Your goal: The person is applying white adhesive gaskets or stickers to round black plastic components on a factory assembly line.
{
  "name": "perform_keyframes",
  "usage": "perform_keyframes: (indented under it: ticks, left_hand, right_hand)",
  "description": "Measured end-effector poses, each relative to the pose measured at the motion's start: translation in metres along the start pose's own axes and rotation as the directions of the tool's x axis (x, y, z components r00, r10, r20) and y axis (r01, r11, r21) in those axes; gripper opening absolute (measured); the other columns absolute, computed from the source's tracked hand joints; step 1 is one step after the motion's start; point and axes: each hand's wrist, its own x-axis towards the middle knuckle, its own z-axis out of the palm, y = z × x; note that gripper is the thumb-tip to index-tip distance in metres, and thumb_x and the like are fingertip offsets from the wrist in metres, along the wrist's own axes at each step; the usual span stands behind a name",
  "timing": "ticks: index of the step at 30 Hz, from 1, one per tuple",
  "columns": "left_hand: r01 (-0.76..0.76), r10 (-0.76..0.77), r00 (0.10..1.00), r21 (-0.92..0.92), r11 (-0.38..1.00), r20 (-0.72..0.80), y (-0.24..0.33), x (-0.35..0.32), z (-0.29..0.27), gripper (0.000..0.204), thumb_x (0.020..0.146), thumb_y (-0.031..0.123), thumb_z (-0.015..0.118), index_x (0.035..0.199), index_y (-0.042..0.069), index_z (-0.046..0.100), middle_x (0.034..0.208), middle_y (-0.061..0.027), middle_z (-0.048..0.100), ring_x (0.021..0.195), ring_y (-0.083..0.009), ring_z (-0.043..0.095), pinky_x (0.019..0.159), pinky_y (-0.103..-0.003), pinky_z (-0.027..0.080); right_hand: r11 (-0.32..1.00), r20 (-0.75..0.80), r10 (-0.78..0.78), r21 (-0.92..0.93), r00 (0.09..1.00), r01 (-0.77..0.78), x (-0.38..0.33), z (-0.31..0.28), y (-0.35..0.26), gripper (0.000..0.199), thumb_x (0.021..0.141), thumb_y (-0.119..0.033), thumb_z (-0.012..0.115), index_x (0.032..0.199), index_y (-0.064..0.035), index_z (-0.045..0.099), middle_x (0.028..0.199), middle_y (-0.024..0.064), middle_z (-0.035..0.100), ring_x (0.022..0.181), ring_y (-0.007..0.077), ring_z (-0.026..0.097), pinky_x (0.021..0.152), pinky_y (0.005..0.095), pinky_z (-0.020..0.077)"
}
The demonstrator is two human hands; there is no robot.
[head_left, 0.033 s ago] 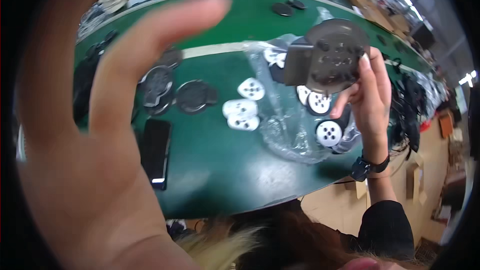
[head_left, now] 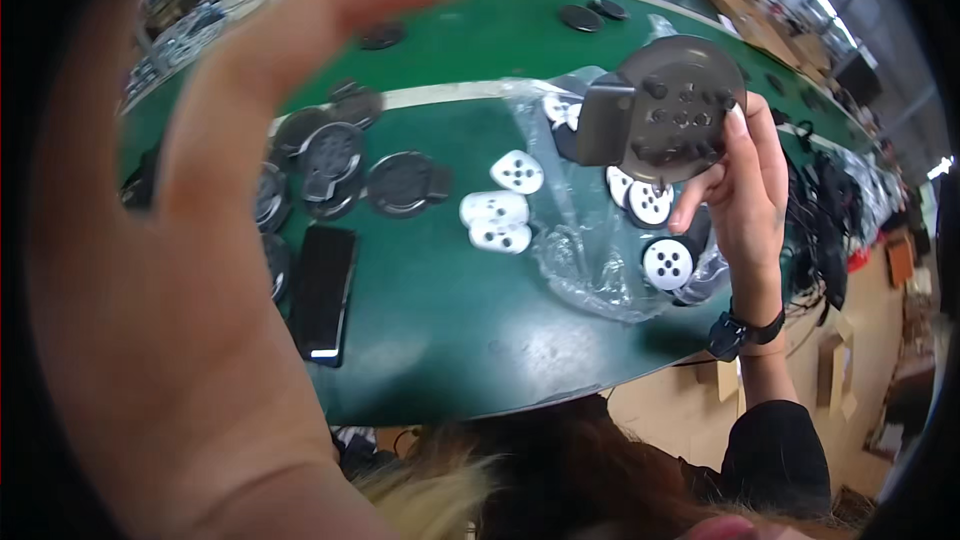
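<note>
My right hand (head_left: 748, 205) grips a dark see-through round plastic cover (head_left: 680, 145) by its right edge, thumb in front. The cover has a square tab on its left and several small raised posts; it is held up above the table. My left hand (head_left: 190, 320) looms close at the left with fingers apart and nothing visible in them. Below the cover lies a clear plastic bag (head_left: 583, 250) with round white pieces (head_left: 668, 264) with dark holes on and around it. More white pieces (head_left: 497, 210) lie left of the bag.
Black round parts with tabs (head_left: 403, 185) lie in a group on the green table (head_left: 440, 320), near a dark phone (head_left: 324, 295). Two black discs (head_left: 580, 18) sit farther back. Black cables (head_left: 820, 220) are heaped at the right.
My view has shifted slightly, so the table's things appear a little to the right. My left hand's fingertip appears higher, and more black discs show beside it. My right hand keeps holding the cover.
</note>
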Motion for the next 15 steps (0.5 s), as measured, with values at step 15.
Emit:
perform_keyframes:
  ticks: [15]
  left_hand:
    - [-0.362, 0.361, 0.889, 0.051, 0.931, -0.281, 0.089, -0.007, -0.016, 0.077, 0.084, 0.053, 0.051, 0.134, -0.001, 0.028, 0.135, -0.0204, 0.033, 0.111, -0.0334, 0.049, 0.086, -0.042, 0.046]
  right_hand:
    - [0.986, 0.327, 0.078, 0.116, 0.942, -0.122, -0.067, 0.003, -0.001, 0.026, 0.094, -0.018, 0.045, 0.113, -0.0042, 0.033, 0.088, 0.0208, 0.061, 0.053, 0.0231, 0.062, 0.046, 0.0274, 0.05]
